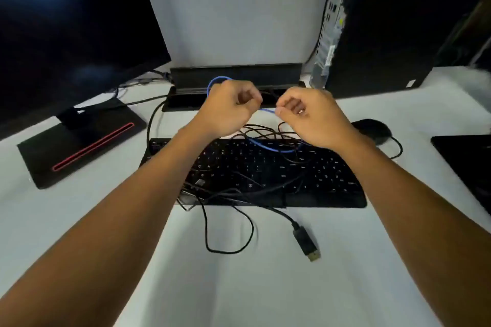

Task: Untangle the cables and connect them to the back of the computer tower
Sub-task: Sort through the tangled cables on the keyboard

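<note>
A thin blue cable (268, 146) loops over the black keyboard (332, 186) and rises between my hands. My left hand (228, 106) grips it, a blue loop showing behind the knuckles. My right hand (310, 117) pinches the same cable a short way to the right. Several black cables (263, 130) lie tangled under my hands and across the keyboard. One thick black cable ends in a flat plug (308, 244) on the white table in front of the keyboard. The black computer tower (377, 29) stands at the back right, its port side (328, 34) turned toward me.
A black monitor (71, 24) on a stand with a red stripe (79, 148) fills the left. A black cable box (236, 77) sits behind my hands. A black mouse (372, 129) lies right of the keyboard, a dark flat object (467, 162) at the right edge.
</note>
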